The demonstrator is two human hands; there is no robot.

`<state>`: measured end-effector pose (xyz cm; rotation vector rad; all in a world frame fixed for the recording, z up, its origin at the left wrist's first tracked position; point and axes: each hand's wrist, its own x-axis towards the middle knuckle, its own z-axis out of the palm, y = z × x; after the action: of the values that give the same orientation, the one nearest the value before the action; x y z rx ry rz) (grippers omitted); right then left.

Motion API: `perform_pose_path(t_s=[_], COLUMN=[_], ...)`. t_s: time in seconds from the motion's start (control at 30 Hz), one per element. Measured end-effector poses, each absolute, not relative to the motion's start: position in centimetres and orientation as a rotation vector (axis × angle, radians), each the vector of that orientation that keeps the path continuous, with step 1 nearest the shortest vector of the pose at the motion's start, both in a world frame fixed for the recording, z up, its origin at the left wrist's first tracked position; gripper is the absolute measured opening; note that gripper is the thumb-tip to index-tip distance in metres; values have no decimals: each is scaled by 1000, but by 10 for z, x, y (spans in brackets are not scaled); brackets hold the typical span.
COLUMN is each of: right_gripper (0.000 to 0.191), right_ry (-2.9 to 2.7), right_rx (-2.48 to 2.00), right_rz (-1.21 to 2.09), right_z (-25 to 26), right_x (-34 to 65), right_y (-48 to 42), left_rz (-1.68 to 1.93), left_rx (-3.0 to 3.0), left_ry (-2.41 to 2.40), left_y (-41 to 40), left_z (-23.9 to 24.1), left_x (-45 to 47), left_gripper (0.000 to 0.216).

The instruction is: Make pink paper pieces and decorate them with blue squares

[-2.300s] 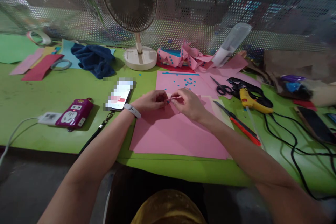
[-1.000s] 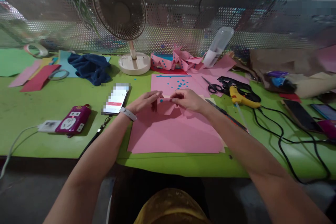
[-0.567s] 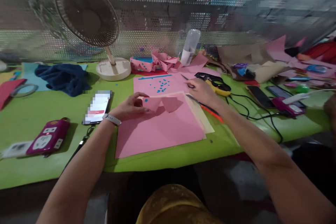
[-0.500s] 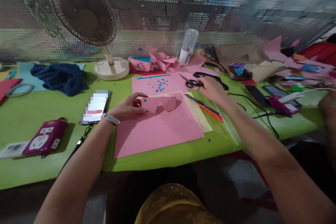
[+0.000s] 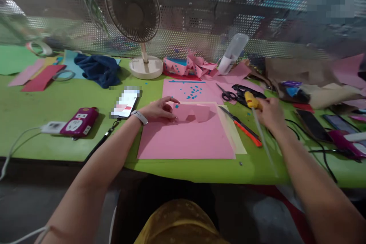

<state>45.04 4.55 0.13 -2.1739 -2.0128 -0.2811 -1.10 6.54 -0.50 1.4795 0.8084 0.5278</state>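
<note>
Two grips at once.
On the green table (image 5: 57,103), over the pink sheet (image 5: 185,141), my left hand (image 5: 158,109) pinches the folded pink piece (image 5: 191,112) by its left edge: light, floppy, easily creased. My right hand (image 5: 270,114) wraps the yellow glue gun (image 5: 252,101) by the handle; rigid, corded.

Lying on the table (image 5: 57,99) dead ahead: sheet (image 5: 188,141). Sitting at its far edge: folded piece (image 5: 197,112), with left hand (image 5: 158,108) touching its left end. Lying just right of the sheet: cutter (image 5: 243,126); beyond it, scissors (image 5: 227,94). Wrapping, seemingly, around the glue gun (image 5: 252,101) right of those: right hand (image 5: 270,113). Lying left of the sheet: phone (image 5: 126,105), then power strip (image 5: 78,122). Standing behind: fan (image 5: 133,5).
</note>
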Motion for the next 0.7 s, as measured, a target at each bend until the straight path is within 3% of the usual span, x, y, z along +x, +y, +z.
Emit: perform_pose_path(t_s=[0.2,0.23,0.47,0.57,0.7], right_gripper=[18,19,33,33,17], right_ry=[-1450,-1365,-1573,-1782,-2053], right_rx=[-1869,-1718,-1346,-1383,-1357], right_rz=[174,418,1128,1111,904], right_z=[25,30,37,29,26], right_x=[406,392,293,280,278], right_y=[45,44,12,1,-2], left_rz=[553,559,564,560,565], left_rx=[1499,1498,1486,1510,1536], left_ry=[813,819,803,820,855], left_y=[65,65,67,66,64], left_z=[-3,-3,-7,-6,-4], left_x=[-9,-9,-8,-6,-4], left_gripper=[62,63,70,67,62])
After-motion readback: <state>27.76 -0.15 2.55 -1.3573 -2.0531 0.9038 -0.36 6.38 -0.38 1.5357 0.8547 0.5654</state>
